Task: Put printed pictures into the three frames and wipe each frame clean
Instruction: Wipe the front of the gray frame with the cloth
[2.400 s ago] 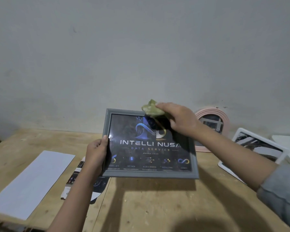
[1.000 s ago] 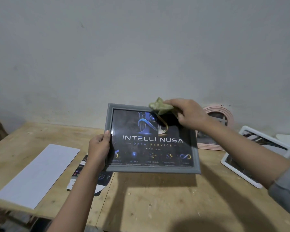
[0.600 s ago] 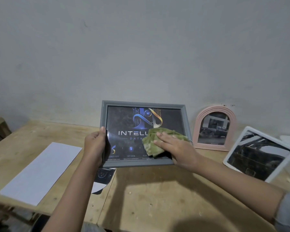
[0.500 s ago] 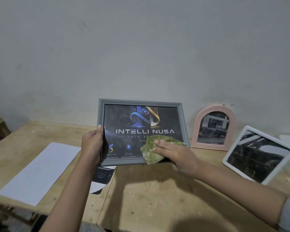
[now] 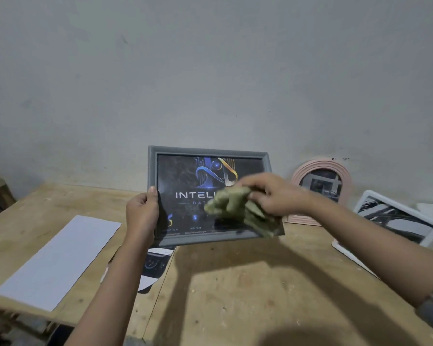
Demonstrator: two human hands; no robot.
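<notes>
The right hand (image 5: 273,196) is pinching a bunched green cloth (image 5: 238,208) between thumb and curled fingers, and is holding it against or just off the glass of the grey frame (image 5: 208,151); blur hides which. The cloth is hanging down over the frame's lower right corner. On the far side of the cloth, the left hand (image 5: 143,213) is clamping the frame's left edge, thumb on the front and fingers wrapped behind, and is propping the frame tilted back with its bottom edge at or just above the table (image 5: 235,295). Beyond the right hand, a pink arched frame (image 5: 321,163) is leaning on the wall, and past it a white frame (image 5: 430,228) is lying tilted; both are showing pictures. Under the left forearm a cut print (image 5: 153,265) is lying, and farther left a white sheet (image 5: 58,260).

Progress, as judged: all three frames are appearing filled; the grey one is being wiped. Whether the other two are wiped cannot be told. Both forearms are reaching forward, the right wrist angled inward across the glass.
</notes>
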